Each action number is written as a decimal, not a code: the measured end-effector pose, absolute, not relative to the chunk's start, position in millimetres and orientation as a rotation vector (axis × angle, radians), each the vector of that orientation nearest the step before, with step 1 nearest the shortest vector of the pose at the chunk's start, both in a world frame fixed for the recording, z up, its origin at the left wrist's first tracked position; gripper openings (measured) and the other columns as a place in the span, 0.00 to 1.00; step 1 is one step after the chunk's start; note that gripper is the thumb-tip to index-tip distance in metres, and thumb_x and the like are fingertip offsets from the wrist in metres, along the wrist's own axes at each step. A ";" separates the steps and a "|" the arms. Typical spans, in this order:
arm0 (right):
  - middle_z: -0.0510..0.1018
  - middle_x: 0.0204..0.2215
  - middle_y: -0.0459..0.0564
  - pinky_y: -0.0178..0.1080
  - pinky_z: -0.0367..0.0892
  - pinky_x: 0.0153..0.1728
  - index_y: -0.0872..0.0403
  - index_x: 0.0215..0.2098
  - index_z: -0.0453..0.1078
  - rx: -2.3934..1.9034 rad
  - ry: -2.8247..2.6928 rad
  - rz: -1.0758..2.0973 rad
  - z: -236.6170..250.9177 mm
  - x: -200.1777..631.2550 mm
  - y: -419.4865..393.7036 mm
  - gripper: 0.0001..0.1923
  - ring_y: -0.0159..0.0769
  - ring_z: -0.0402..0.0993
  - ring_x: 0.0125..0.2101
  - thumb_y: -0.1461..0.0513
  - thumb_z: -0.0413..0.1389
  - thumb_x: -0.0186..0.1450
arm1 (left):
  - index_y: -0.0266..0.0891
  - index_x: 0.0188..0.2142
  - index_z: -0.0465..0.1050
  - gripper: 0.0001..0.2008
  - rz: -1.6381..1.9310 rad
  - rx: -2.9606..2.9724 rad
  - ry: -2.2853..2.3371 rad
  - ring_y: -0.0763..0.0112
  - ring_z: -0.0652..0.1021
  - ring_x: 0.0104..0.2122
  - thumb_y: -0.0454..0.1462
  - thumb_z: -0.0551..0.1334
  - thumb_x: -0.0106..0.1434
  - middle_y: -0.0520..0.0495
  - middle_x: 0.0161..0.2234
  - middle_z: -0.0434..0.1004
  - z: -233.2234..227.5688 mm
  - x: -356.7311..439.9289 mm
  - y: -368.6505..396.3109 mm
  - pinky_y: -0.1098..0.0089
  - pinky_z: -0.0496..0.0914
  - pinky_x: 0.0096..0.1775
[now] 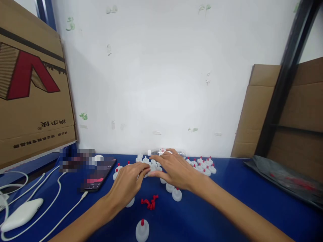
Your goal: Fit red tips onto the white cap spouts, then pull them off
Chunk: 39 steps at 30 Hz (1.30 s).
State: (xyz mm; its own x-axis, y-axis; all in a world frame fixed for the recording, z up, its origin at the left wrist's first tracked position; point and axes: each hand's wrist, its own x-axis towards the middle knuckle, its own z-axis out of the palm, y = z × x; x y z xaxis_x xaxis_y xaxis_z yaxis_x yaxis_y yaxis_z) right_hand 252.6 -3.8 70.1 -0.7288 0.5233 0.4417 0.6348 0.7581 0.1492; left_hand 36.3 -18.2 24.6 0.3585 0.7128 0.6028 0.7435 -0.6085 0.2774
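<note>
My left hand (131, 177) reaches into a cluster of small white plastic squeeze bottles (154, 165), with its thumb and fingertips drawn together. What lies in that pinch is too small and covered to make out. Opposite it, my right hand (174, 168) hovers over the same cluster, thumb and index finger spread apart around the bottles, with no clear grip on any. Several bottles there have bare nozzles. In front of the hands lies a small pile of red caps (151, 202). One red-capped bottle (142, 230) stands nearest to me, another capped bottle (177, 194) below my right wrist.
More red-capped bottles (206, 171) are grouped at right on the blue table (227, 201). A clear drink bottle (161, 152) lies against the wall. At left are a phone (102, 173), white cables (59, 188) and a white device (22, 215); a grey plastic bag (285, 178) lies right.
</note>
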 end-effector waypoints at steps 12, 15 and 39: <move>0.84 0.31 0.51 0.48 0.59 0.56 0.52 0.40 0.80 -1.147 -2.693 -0.355 47.7 265.9 21.8 0.06 0.44 0.80 0.40 0.60 0.60 0.70 | 0.40 0.38 0.78 0.11 -0.664 -2.682 -1.284 0.54 0.76 0.41 0.30 0.56 0.71 0.45 0.37 0.80 13.5 31.5 -14.8 0.52 0.65 0.46; 0.85 0.31 0.50 0.45 0.59 0.55 0.51 0.39 0.80 -1.197 -2.652 -0.362 49.1 267.9 26.7 0.07 0.42 0.80 0.38 0.63 0.58 0.71 | 0.39 0.37 0.77 0.10 -0.641 -2.678 -1.290 0.53 0.76 0.42 0.30 0.57 0.70 0.43 0.39 0.79 15.2 31.8 -15.7 0.49 0.65 0.48; 0.83 0.45 0.52 0.49 0.57 0.59 0.52 0.46 0.78 -1.007 -2.714 -0.072 38.4 269.7 22.4 0.25 0.46 0.72 0.56 0.52 0.40 0.79 | 0.46 0.34 0.78 0.10 -0.326 -2.909 -1.240 0.44 0.66 0.64 0.28 0.68 0.58 0.45 0.57 0.72 38.4 19.8 -40.1 0.37 0.53 0.64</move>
